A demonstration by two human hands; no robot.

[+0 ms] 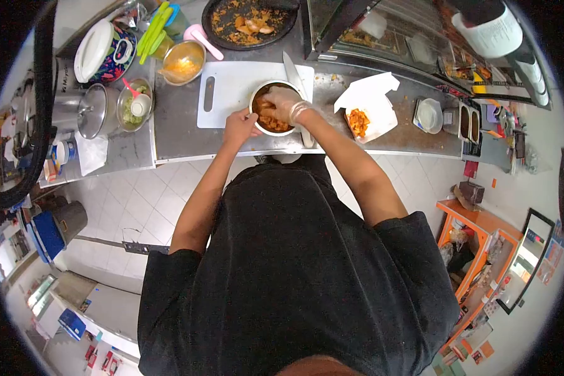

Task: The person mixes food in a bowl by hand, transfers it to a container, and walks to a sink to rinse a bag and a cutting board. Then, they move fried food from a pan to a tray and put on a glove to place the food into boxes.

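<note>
A round white bowl [252,104] of reddish-brown, saucy food pieces [273,123] rests on the white cutting board [225,81]. My left hand [239,128] holds the bowl's left rim, thumb and fingers closed on it. In a clear plastic glove, my right hand [282,103] reaches into the bowl, its fingers curled around some of the food and their tips partly hidden. Right of the bowl lies a knife [291,70], its blade toward the back; its handle shows below my right wrist. An open white takeout box [380,116] with similar reddish pieces [358,122] stands farther right.
Behind the board are a dark pan [250,28] with food scraps, a metal bowl [183,62] and a pink-handled utensil [204,41]. A bowl of green food [135,113] and a lidded pot [97,111] stand left. A glass display case [395,37] borders the back right.
</note>
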